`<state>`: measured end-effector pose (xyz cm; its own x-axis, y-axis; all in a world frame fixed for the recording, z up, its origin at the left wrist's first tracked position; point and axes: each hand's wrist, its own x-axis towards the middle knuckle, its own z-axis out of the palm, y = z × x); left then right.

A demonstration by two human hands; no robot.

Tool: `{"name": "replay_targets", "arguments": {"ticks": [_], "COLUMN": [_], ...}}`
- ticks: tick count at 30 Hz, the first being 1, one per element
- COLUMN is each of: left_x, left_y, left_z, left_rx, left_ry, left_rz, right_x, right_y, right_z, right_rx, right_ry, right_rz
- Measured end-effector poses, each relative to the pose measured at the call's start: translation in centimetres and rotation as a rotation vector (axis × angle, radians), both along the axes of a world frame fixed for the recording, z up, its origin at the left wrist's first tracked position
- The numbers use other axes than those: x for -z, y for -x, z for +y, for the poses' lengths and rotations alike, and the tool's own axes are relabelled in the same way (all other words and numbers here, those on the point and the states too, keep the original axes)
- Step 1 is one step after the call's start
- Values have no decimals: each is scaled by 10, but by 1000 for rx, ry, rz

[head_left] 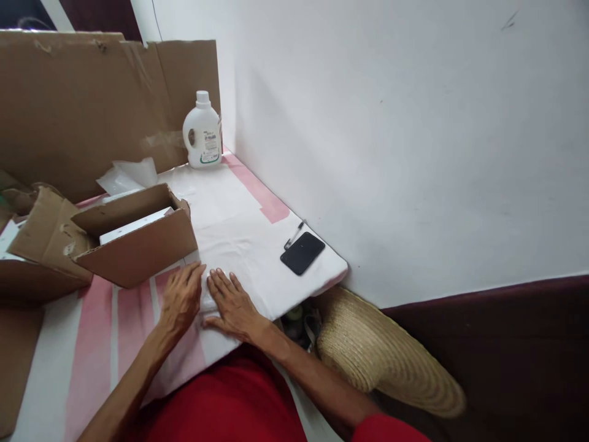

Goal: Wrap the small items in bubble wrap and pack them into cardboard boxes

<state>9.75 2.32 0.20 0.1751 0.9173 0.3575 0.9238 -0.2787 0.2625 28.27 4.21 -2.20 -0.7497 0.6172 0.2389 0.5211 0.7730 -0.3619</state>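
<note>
My right hand lies flat on the white and pink cloth at the table's near edge, its fingers stretched out and thumb apart. Under and beside it is a patch of clear, shiny plastic. Just to the left, my left hand rests with bent fingers held together by the edge of this plastic. Its thumb and whatever may be between the fingers are hidden. Beyond my left hand stands an open cardboard box with white flat items inside.
More open cardboard boxes stand at the left. A tall cardboard sheet rises behind, with a white jug and crumpled clear plastic before it. A black phone and pen lie near the wall. A straw hat is below the edge.
</note>
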Motion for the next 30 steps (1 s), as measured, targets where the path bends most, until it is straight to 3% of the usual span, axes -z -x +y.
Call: {"name": "replay_targets", "arguments": {"ticks": [5, 9, 14, 22, 26, 30], "left_x": [31, 50, 57, 71, 65, 68], "left_y": [-7, -7, -4, 19, 28, 38], "left_z": [-30, -33, -34, -45, -52, -64], "left_rx": [98, 30, -62, -167, -230, -347], "left_ry": [-40, 11, 6, 28, -3, -23], "left_rz": [149, 182, 156, -89, -286, -402], "right_x": [8, 1, -4, 0, -34, -111], "right_y": [-2, -2, -7, -4, -11, -27], "right_z": [2, 3, 10, 16, 24, 43], "right_rx": [-7, -11, -49, -171, -112, 36], "right_ry": [40, 79, 60, -417, -423, -320], "right_rz": [-55, -73, -101, -20, 42, 324]}}
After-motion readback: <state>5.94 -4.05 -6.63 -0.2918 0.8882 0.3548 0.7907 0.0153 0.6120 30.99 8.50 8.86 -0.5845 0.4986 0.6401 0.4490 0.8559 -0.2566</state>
